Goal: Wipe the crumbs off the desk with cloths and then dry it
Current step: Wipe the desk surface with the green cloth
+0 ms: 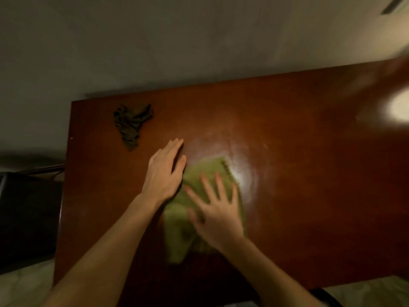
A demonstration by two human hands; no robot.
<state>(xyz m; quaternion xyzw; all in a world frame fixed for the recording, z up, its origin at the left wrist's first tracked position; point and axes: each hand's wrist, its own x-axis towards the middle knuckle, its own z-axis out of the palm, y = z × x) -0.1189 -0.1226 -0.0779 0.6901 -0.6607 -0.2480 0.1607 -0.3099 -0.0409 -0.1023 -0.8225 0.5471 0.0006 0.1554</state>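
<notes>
Desk: you are looking down on a glossy reddish-brown wooden desk, which is filling most of the view from 9 o'clock round to 3 o'clock.
Wiping cloth: a light green, soft rectangular cloth is lying flat on the desk just below centre, with one corner pointing toward 1 o'clock; its edges are blurring.
Right hand: your right hand is pressing palm-down on the green cloth, reaching in from 5 o'clock.
Right fingers: its fingers are lying straight and spread apart on the fabric, not curling round it.
Left hand: your left hand is resting palm-down on the bare wood at the cloth's 11 o'clock side, just beside its edge; you cannot tell whether it is touching the cloth.
Left fingers: they are lying straight and close together, pointing toward 1 o'clock and holding nothing.
Second cloth: a dark olive crumpled cloth is sitting in a heap at 10 o'clock on the desk, well apart from both hands.
Surface: a pale, hazy smear is showing on the wood at the green cloth's 1 o'clock corner; individual crumbs are too small to make out.
Glare: a bright reflection is shining on the desk at 3 o'clock.
Surroundings: a plain grey wall is running behind the desk at 12 o'clock.
</notes>
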